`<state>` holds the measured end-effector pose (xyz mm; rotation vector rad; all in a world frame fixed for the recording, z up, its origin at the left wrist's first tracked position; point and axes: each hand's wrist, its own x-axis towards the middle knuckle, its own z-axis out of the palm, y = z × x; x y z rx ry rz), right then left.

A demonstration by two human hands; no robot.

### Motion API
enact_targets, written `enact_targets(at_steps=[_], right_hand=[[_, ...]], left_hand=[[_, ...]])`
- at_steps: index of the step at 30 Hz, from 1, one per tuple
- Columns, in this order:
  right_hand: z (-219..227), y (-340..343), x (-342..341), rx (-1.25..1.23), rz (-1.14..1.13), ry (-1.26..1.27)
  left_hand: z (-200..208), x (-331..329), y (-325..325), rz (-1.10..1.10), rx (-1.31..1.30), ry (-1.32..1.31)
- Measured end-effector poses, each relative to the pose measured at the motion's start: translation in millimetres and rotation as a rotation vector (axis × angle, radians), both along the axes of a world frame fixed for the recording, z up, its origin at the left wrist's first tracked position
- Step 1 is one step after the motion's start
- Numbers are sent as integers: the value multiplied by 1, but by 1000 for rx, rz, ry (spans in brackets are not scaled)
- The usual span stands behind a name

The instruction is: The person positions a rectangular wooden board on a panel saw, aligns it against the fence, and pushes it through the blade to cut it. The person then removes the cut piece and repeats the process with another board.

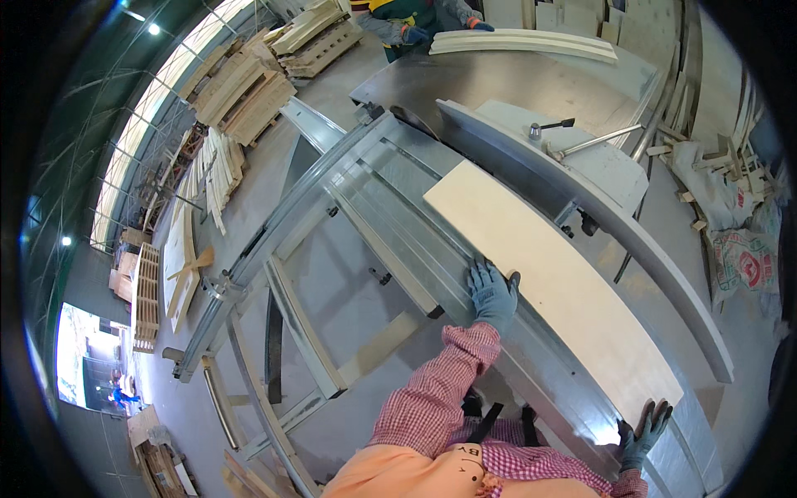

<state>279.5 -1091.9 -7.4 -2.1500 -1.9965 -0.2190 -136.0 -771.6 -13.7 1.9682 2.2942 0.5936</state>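
Observation:
A long pale wooden board (556, 274) lies flat on the metal bed of a panel saw (531, 340), running from upper middle to lower right. My left hand (494, 295), in a grey-blue glove with dark fingertips, rests open at the board's left edge, its thumb on the wood. At the board's near end my right hand (643, 436), gloved alike, presses with outstretched fingers on the end edge. A long grey fence (581, 191) stands to the right of the board, with a gap between them. Beyond the board's far end shows a dark curved piece (413, 122), perhaps the blade.
Across the far metal table (498, 83), a co-worker's gloved hands (415, 35) are near a stack of pale strips (523, 45). An open sliding frame (303, 324) spans the left. Wood piles (241, 100) stand far left; white sacks (743, 257) lie at right.

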Motion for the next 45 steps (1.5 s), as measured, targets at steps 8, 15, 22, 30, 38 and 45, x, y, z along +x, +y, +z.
enact_targets(at_steps=[8,15,22,30,38,45], right_hand=[[0,108,-44,11,-29,-11],[6,190,-61,-94,-34,3],[14,228,-100,-92,-11,51],[26,256,-141,-70,-3,58],[14,264,-153,87,130,17],[25,286,-170,227,287,8]], left_hand=[[6,-26,130,31,-53,56],[12,-58,197,121,-141,65],[11,-87,236,215,-120,62],[21,-116,268,296,-73,22],[11,-126,276,283,23,99],[11,-135,287,274,-8,17]])
